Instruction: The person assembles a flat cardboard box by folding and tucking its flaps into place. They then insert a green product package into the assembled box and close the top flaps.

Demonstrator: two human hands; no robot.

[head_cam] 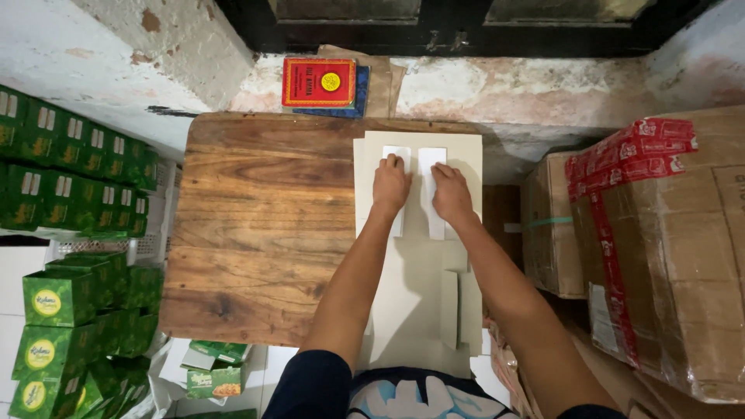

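- Your left hand (390, 185) lies flat on the left white strip (396, 194), with the fingers close together and pressing down; nothing is pinched.
- Your right hand (450, 192) lies flat on the right white strip (431, 190) in the same way, fingers together, palm down.
- Both strips lie side by side, near each other but apart, on the grey board (423, 256), which sits along the right edge of the wooden table (264, 225), toward its far right corner.
- To do this pressing well, I think you should keep both palms flat and push evenly from the near end to the far end, so that no end of a strip lifts.
- Keep the two strips parallel and keep the narrow gap between them; if one hand slides sideways, its strip can go crooked.
- One more grey strip (449, 309) lies on the board close to your body; keep your right forearm off it.
- A red box (318, 81) stands beyond the far edge of the table, green cartons (70, 186) are stacked at the left, and a big cardboard box (667, 256) stands at the right, all well apart from your hands.
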